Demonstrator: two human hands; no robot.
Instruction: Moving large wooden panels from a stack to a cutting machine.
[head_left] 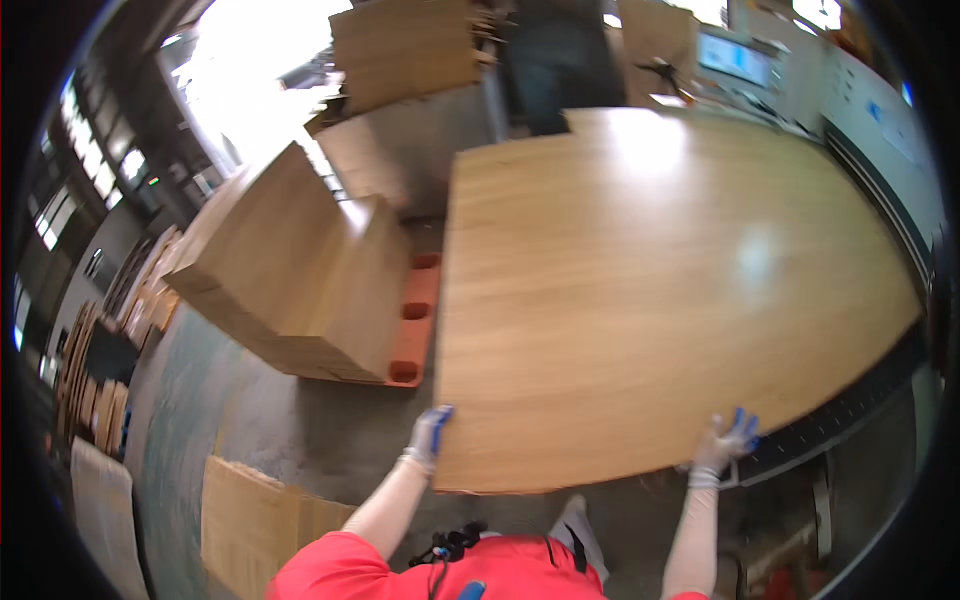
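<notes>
White-and-blue gloves cover both hands of the person in the red shirt (455, 575), and I take straight ahead of them as twelve. At eleven o'clock the left hand (430, 437) touches the panel's left edge near its closest corner; whether the fingers close beneath it, I cannot tell. At two o'clock the right hand (725, 445) lies at the near edge, fingers spread apart, gripping nothing that I can see. Between them the wide, glossy wood-grain panel (620, 320) stretches from twelve to two, lying partly over a dark tabletop (800, 437) whose rim shows at two. Farther out, at eleven, a stepped stack of similar boards (350, 290) sits on an orange-red pallet (412, 340), just beside the panel. Flat cardboard (250, 510) lies at nine, more piled sheets (95, 365) stand at ten, and a lit monitor (735, 60) glows at one.
</notes>
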